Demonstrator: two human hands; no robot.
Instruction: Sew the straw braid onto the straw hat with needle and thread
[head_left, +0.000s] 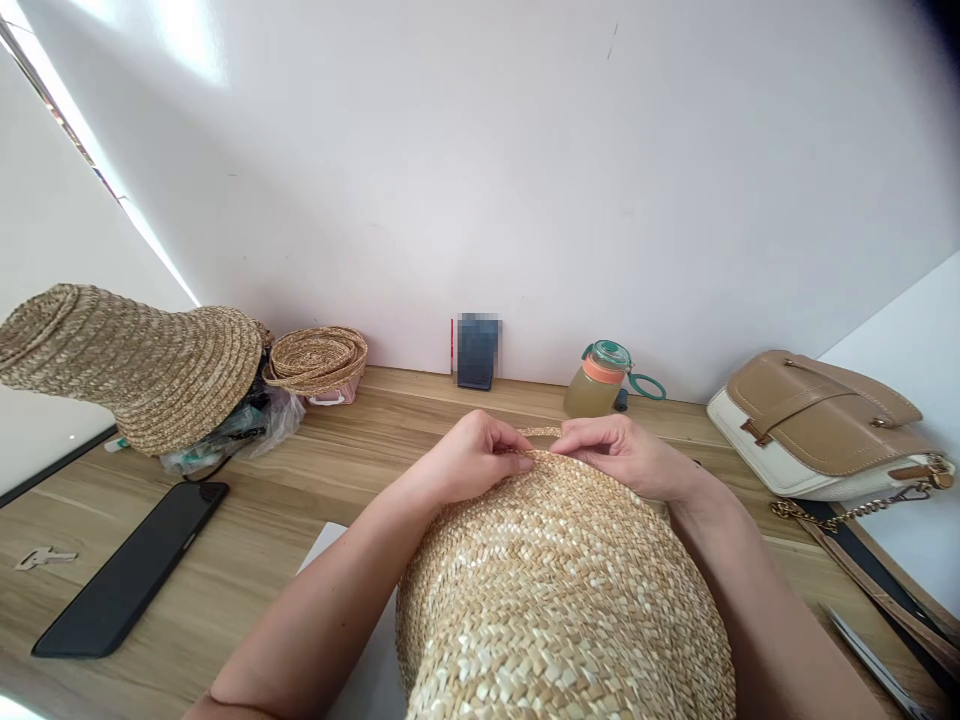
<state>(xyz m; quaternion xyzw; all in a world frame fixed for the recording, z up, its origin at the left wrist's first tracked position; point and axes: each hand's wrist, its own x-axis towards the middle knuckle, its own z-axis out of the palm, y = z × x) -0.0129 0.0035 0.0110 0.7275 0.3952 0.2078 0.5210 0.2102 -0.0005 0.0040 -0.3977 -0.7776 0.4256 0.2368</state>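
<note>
Your left hand (pixel 472 455) and right hand (pixel 619 455) each keep a tight grip on the straw hat (pixel 562 590) far edge at frame centre, steadying the braid strip (pixel 538 432) against it.

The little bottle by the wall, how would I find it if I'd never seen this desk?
Start at the white wall behind the wooden desk. Just beyond the right hand, between the dark card and the tan handbag, stands the little bottle. Only it has yellowish liquid, an orange collar and a green lid with a loop.
</note>
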